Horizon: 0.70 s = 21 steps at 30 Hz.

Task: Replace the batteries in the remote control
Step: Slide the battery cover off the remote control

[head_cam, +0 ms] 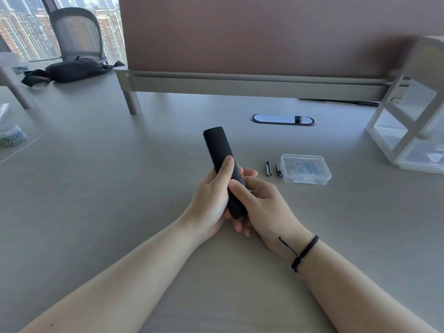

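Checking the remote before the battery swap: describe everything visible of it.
The remote control is a slim, matte black bar with rounded ends, apparently plastic, its plain side up with no buttons showing. It points away, raised off the desk. The left hand and right hand grip its near end, thumbs on top.

A grey desk (101, 179) fills the frame; two batteries (273, 168) lie right of centre, just beside a clear plastic box (305, 168); a black bag (72, 71) sits upper left; a white rack (408, 126) stands far right
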Motion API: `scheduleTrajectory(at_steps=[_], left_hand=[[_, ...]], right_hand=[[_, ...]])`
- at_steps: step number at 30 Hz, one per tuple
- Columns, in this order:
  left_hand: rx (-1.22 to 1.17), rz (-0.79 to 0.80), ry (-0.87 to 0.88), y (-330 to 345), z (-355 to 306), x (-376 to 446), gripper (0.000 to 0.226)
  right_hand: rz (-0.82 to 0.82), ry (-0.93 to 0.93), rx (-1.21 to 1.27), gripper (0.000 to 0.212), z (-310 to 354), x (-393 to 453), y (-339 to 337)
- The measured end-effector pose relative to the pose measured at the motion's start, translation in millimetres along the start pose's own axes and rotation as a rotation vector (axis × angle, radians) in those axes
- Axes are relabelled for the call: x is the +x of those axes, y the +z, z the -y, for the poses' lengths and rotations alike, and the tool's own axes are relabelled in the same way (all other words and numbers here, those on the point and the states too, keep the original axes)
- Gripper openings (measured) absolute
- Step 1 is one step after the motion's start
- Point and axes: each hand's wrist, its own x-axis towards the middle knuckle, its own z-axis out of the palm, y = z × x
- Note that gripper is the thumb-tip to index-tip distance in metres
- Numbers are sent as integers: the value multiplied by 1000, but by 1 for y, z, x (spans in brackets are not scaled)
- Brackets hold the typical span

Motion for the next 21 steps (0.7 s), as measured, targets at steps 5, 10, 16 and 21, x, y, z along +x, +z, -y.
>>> scheduleTrajectory(at_steps=[5, 10, 16, 21], left_hand=[[124, -127, 151, -11, 0, 10, 39], [192, -161, 189, -16, 4, 15, 38], [59, -362, 208, -21, -7, 21, 29], [-41, -419, 85, -38, -19, 20, 34]], right_hand=[[-54, 83, 30, 19, 2, 3, -5], [-75, 100, 66, 19, 5, 1, -10], [-79, 88, 79, 8, 8, 0, -23], [-93, 91, -14, 13, 6, 2, -24]])
